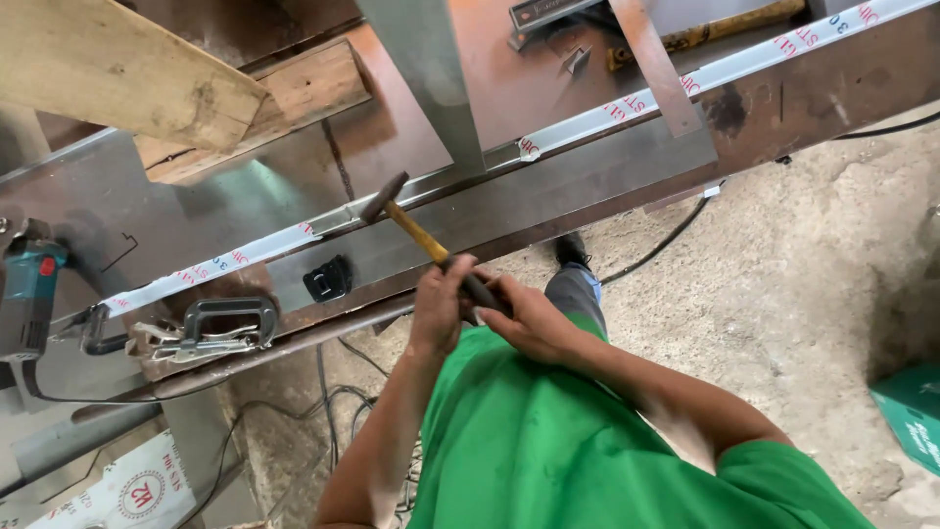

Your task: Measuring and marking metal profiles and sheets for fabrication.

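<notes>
A hammer (416,230) with a yellowish wooden handle and a dark head is gripped by both hands. My left hand (441,306) wraps the handle's end, and my right hand (534,321) closes on the same end beside it. The hammer head rests on or just above a long folded sheet-metal strip (587,127), which carries white film with red print and lies along a rusty steel workbench (548,211). My green shirt fills the lower middle of the view.
A C-clamp (230,318) and locking pliers (186,343) grip the bench's left end, near a teal angle grinder (29,284). Wooden planks (147,69) lie at the top left, with a second hammer (725,24) at the top. Cables (333,392) trail on the dirt floor, and a green box (911,411) sits at the right.
</notes>
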